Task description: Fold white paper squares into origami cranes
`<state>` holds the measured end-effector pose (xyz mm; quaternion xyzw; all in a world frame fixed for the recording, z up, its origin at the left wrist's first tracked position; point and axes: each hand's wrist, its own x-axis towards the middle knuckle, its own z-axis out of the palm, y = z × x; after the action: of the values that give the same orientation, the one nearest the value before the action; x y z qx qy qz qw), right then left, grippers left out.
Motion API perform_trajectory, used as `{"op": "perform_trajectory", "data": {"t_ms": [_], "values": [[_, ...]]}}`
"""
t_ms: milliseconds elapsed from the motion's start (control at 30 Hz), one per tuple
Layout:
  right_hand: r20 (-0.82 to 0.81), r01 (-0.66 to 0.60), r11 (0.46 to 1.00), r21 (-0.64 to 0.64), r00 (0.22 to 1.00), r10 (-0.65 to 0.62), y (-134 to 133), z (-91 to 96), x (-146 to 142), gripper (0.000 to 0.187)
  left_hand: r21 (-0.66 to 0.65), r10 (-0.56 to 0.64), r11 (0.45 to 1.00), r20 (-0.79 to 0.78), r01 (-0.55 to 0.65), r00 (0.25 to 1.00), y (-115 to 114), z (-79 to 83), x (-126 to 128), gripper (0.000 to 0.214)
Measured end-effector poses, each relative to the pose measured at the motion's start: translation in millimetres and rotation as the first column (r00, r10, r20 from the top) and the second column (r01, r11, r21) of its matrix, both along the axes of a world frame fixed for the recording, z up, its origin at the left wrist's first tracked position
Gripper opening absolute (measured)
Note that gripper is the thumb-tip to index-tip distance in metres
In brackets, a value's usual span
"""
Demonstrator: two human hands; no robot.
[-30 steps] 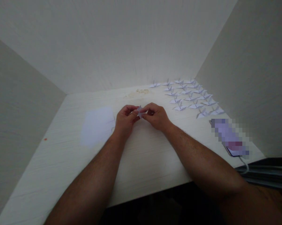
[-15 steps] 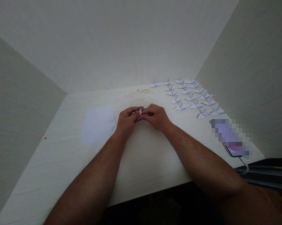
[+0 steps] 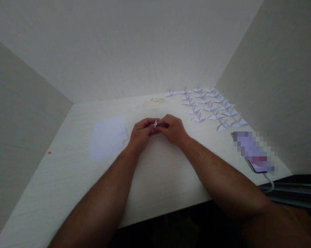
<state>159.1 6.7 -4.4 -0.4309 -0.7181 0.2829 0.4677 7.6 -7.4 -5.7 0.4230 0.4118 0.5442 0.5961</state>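
Note:
Both my hands meet over the middle of the white table. My left hand and my right hand pinch a small folded piece of white paper between their fingertips, just above the tabletop. Only a small tip of the paper shows; the rest is hidden by my fingers. To the left of my left hand lies a stack of flat white paper sheets.
Several folded white paper cranes stand in rows at the back right corner. A phone with a cable lies near the right front edge. White walls close in the table on three sides. A faint brownish stain marks the table's back.
My hands have drawn a little closer together around the folded paper, so less of it shows than one second ago. Nothing else has moved.

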Motion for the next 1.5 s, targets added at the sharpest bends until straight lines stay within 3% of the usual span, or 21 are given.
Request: {"op": "perform_trajectory", "data": {"t_ms": [400, 733, 867, 1067, 1200, 1500], "values": [[0.028, 0.054, 0.998, -0.043, 0.998, -0.053, 0.7, 1.1, 1.4, 0.006, -0.01, -0.071, 0.997, 0.053, 0.071, 0.996, -2.1, 1.3, 0.8, 0.038], [0.034, 0.059, 0.997, -0.055, 0.998, -0.057, 2.4, -1.1, 1.6, 0.003, 0.057, -0.088, 0.994, -0.025, 0.09, 0.996, 1.1, -6.8, -2.2, 0.051], [0.014, 0.059, 0.998, -0.026, 0.998, -0.059, 3.3, -1.6, 0.9, 0.006, 0.126, -0.077, 0.988, -0.13, 0.094, 0.989, 1.2, -5.8, -2.7, 0.053], [-0.046, 0.033, 0.995, -0.09, 0.998, -0.038, 3.9, -1.5, 1.2, 0.006, 0.137, -0.063, 0.987, -0.182, 0.088, 0.981, -0.8, -2.6, -1.3, 0.059], [-0.082, 0.011, 0.994, -0.106, 0.996, -0.02, 5.1, -3.9, 1.4, 0.005, 0.145, -0.123, 0.979, -0.146, 0.144, 0.982, -1.1, -3.6, -1.5, 0.055], [-0.076, -0.011, 0.982, -0.188, 0.997, -0.003, 7.2, -2.5, 5.2, 0.004, 0.134, -0.077, 0.986, -0.18, 0.102, 0.981, -2.9, -1.7, 0.8, 0.047]]}}
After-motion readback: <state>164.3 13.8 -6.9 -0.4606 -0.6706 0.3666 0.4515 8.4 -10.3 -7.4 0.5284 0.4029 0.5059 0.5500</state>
